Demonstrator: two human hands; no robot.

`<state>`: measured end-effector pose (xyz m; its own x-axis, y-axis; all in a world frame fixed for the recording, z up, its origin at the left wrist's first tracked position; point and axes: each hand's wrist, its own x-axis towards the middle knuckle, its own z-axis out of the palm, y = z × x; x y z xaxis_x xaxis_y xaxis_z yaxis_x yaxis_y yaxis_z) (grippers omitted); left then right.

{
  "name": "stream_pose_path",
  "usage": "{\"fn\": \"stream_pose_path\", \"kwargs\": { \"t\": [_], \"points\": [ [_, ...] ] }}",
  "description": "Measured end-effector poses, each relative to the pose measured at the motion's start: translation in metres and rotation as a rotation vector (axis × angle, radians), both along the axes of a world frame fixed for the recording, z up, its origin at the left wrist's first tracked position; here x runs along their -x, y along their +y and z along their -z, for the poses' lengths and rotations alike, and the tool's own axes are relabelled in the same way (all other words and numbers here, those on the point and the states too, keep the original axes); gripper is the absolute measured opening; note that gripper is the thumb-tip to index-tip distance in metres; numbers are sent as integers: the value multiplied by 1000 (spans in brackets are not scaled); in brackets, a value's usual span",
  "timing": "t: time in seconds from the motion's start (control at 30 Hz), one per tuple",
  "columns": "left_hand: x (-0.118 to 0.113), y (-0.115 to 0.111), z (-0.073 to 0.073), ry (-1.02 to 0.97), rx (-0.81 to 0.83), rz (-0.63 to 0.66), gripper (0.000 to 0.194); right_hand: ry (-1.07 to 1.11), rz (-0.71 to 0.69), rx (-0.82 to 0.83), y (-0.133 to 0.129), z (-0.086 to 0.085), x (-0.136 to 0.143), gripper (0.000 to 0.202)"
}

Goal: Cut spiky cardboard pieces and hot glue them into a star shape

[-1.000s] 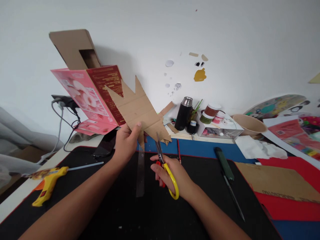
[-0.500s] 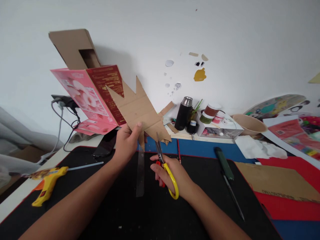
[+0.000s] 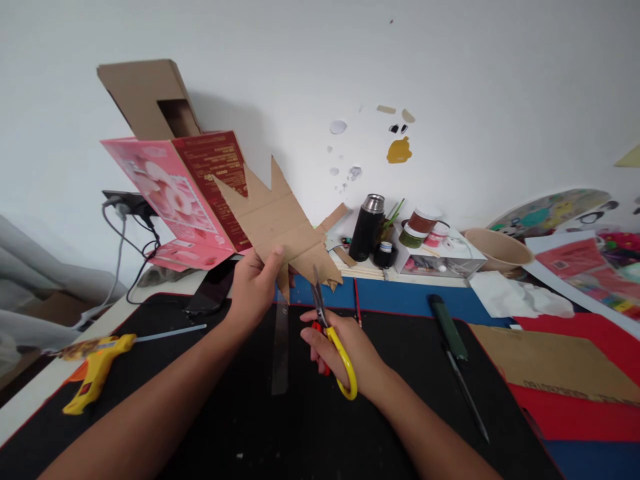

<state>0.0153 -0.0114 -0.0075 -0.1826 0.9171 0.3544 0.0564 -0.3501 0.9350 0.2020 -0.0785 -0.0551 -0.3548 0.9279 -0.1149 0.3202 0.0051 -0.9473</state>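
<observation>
My left hand [image 3: 257,283] pinches a brown piece of cardboard [image 3: 280,220] with jagged, pointed edges, thumb on the near face. The piece is held up and tilted above the back of the black mat [image 3: 215,413]. In my right hand [image 3: 345,340] are scissors [image 3: 345,363] with one yellow and one red handle loop. Their blades point up at the cardboard's lower right edge; whether they are biting into it I cannot tell. Below the cardboard a clear ruler [image 3: 281,353] lies on the mat between my forearms.
At left lies a yellow glue gun [image 3: 97,370] with a glue stick. Behind stands a pink box [image 3: 170,193]. A black flask [image 3: 367,228] and paint jars [image 3: 424,219] line the wall. To the right are a green cutter [image 3: 447,325] and a flat cardboard sheet [image 3: 555,363].
Hardly anything differs. The cardboard's upper points sit very slightly lower; both hands and the scissors keep almost the same place.
</observation>
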Motion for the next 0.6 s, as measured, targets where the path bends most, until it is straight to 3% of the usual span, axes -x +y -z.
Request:
{"fn": "stream_pose_path", "kwargs": {
  "t": [0.6],
  "points": [
    [-1,-3,0,-12,9,15,42,-5,26,-42,-2,5,2,39]
  ]
}}
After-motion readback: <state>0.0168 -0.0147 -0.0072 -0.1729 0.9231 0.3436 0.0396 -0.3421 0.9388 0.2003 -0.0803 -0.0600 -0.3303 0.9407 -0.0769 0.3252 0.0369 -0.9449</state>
